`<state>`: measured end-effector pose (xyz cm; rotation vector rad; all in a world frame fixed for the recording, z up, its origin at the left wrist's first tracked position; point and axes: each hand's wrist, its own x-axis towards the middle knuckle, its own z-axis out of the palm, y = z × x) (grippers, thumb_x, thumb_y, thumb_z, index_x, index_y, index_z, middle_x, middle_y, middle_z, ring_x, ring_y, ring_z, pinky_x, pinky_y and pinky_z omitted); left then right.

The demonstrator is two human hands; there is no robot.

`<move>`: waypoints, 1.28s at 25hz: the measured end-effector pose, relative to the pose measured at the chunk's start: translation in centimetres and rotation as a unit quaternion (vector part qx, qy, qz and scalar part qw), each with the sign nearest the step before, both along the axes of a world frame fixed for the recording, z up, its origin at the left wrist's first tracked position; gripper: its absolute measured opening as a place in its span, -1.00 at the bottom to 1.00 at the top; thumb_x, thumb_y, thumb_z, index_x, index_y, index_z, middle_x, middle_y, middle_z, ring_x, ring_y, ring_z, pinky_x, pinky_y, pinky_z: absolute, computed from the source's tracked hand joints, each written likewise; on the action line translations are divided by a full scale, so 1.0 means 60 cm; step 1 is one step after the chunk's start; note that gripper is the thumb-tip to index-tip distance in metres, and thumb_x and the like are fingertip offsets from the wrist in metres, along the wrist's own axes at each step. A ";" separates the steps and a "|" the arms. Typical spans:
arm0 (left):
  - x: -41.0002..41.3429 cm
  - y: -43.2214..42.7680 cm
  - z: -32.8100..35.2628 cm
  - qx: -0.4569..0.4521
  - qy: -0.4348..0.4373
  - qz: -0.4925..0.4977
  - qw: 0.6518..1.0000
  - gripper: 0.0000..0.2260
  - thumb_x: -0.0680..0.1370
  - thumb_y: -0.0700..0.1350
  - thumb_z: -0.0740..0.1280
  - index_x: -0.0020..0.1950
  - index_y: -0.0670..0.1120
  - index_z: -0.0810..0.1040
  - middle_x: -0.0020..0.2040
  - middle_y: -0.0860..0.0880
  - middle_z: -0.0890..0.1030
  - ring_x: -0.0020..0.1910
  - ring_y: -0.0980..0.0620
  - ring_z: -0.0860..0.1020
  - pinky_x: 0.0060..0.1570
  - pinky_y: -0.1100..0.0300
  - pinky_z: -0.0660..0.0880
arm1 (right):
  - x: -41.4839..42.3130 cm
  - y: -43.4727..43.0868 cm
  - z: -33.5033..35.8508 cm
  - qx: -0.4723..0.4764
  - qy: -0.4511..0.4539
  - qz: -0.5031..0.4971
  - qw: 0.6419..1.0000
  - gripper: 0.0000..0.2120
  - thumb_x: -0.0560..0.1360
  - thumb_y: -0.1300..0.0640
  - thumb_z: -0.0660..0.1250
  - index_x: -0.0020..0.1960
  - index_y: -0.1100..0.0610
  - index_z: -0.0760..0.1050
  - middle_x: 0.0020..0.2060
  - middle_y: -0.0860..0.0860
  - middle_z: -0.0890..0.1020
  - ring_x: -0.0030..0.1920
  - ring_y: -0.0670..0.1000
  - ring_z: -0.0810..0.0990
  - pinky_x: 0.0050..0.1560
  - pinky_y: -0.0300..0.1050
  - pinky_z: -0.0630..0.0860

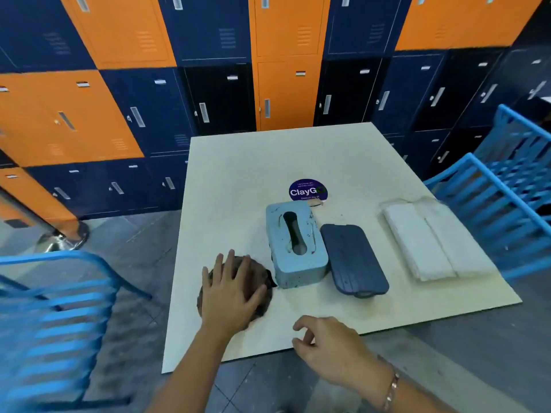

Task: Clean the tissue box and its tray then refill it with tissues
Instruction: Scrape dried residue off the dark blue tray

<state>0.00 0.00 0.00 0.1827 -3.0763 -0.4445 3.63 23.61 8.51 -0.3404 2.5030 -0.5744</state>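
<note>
right hand (325,344) lower centre over desk (238,180) near edge, loosely curled, held nothing | left hand (232,290) flat, fingers spread, pressed on dark cloth (259,272) | light-blue tissue box (295,242) centre, just right of cloth | dark-blue tray (353,260) just beside box | tissue stack (429,239) right | ClayGo sticker (308,189) above box

A round purple ClayGo sticker (308,189) lies mid-way on the cream square table (238,174). A blue slatted metal chair (59,308) stands off its left edge, and another blue chair (512,204) off its right.
</note>
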 end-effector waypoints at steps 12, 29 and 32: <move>0.091 -0.003 -0.037 -0.018 0.033 -0.038 0.999 -0.58 0.58 0.19 0.20 0.33 0.04 0.59 0.35 -0.08 0.58 0.37 -0.21 0.49 0.36 -0.26 0.34 | 0.019 -0.035 -0.041 -0.024 -0.068 -0.057 0.996 -0.69 0.54 -0.19 0.27 0.25 -0.16 0.52 -0.02 -0.16 0.65 0.01 -0.09 0.60 0.05 -0.14 0.52; 0.080 0.238 0.157 0.745 -0.121 0.104 0.648 -0.77 0.65 -0.03 0.32 0.20 -0.11 0.66 0.17 -0.20 0.70 0.22 -0.17 0.65 0.32 -0.10 0.49 | 0.028 0.034 0.015 -0.643 -0.364 -0.444 0.507 -0.38 0.63 -0.25 0.08 0.32 0.21 0.60 0.33 0.21 0.59 0.29 0.21 0.60 0.35 0.15 0.41; 0.051 0.270 0.123 0.561 -0.132 0.095 0.811 -0.54 0.45 0.38 0.25 0.10 0.09 0.65 0.19 -0.06 0.60 0.27 -0.07 0.51 0.39 -0.08 0.38 | 0.027 0.082 0.017 -0.672 -0.361 -0.448 0.466 -0.31 0.62 -0.30 0.10 0.43 0.24 0.48 0.42 0.24 0.49 0.43 0.24 0.47 0.53 0.20 0.22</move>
